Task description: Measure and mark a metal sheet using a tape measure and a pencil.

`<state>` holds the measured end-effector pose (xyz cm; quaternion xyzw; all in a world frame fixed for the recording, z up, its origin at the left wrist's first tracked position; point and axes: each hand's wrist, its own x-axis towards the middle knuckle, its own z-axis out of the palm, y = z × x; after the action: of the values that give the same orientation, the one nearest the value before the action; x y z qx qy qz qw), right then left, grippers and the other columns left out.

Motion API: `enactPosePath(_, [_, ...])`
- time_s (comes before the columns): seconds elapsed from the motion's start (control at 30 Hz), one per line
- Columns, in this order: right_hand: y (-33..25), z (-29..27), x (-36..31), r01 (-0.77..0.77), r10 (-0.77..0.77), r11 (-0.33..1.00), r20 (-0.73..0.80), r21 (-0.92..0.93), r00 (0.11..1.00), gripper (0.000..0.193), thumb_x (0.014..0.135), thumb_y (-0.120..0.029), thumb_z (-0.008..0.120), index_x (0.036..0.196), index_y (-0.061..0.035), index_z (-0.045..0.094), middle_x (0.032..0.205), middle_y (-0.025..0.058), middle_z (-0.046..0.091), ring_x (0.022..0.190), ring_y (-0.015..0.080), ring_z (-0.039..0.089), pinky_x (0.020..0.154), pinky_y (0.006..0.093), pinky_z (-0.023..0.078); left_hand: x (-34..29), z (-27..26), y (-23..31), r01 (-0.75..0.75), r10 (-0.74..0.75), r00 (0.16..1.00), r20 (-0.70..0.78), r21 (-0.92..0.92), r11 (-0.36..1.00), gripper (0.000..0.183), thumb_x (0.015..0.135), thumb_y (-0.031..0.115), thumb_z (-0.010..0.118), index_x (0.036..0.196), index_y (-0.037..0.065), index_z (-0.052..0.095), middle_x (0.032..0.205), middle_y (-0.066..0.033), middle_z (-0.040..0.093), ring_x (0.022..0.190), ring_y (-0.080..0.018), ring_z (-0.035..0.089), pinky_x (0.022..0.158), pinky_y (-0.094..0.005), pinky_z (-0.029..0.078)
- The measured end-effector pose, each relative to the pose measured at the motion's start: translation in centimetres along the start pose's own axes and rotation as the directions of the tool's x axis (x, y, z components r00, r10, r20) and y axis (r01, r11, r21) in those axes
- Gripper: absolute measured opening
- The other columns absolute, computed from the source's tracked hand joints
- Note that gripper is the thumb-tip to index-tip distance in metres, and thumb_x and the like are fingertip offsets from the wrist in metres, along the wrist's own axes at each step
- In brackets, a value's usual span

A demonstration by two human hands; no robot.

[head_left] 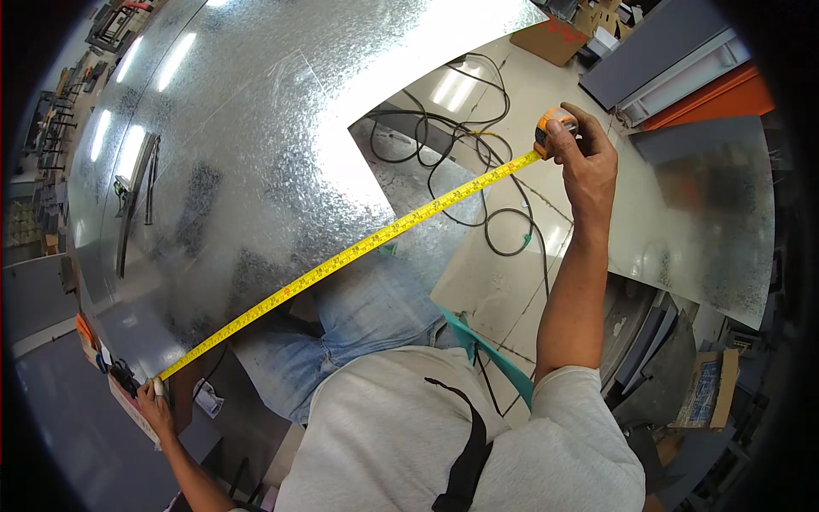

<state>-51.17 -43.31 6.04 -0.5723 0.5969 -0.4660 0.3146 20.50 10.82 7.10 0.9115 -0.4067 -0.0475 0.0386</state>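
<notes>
A large shiny galvanized metal sheet (256, 171) fills the upper left, with a cut-out notch on its right side. Across its near edge stretches the yellow blade (358, 247) of a tape measure, running from lower left to upper right. My right hand (589, 166) grips the orange and black tape measure case (557, 128), held out above the floor past the sheet. At the sheet's near left corner, my left hand (155, 411) pinches the blade's end; its fingertips are small and partly hidden.
A dark cable (512, 253) lies looped on the tiled floor. Another metal sheet (708, 222) stands at the right. A cardboard box (550, 41) sits at the back right. Thin dark strips (135, 205) rest on the large sheet. Beside my legs is a teal panel (490, 354).
</notes>
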Motion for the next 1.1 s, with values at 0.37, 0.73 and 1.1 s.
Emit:
enactPosePath(0.37, [0.1,0.0,-0.1,-0.007,0.007,1.0,0.008,-0.016,1.0,0.048,0.091,-0.031,0.073,0.125,0.0018,0.065,0.092,0.0092,0.067,0.077,0.0106,0.06,0.066,0.024,0.047,-0.4,-0.3,1.3,0.002,-0.002,1.0,-0.003,0.053,0.999,0.04,0.092,0.011,0.049,0.126,-0.004,0.065,0.115,-0.0177,0.059,0.111,-0.0342,0.056,0.101,-0.0403,0.042])
enactPosePath(0.73, [0.2,-0.1,0.0,-0.003,0.003,1.0,-0.003,-0.007,1.0,0.054,0.086,-0.036,0.078,0.121,0.0032,0.067,0.093,0.0131,0.071,0.078,0.0137,0.065,0.071,0.0269,0.052,-0.4,-0.3,1.2,-0.022,0.024,0.999,-0.026,0.074,0.997,0.042,0.088,0.002,0.05,0.126,-0.004,0.065,0.116,-0.0169,0.059,0.111,-0.0346,0.056,0.102,-0.0401,0.042])
enactPosePath(1.1, [0.3,-0.1,0.1,0.001,-0.001,1.0,-0.001,0.016,1.0,0.052,0.086,-0.034,0.078,0.121,0.0031,0.067,0.092,0.0119,0.071,0.075,0.0124,0.064,0.069,0.0257,0.051,-0.3,0.2,-0.4,-0.009,0.008,1.0,-0.016,-0.029,1.0,0.039,0.093,0.009,0.051,0.128,-0.003,0.064,0.118,-0.0165,0.058,0.112,-0.0335,0.055,0.102,-0.0399,0.042])
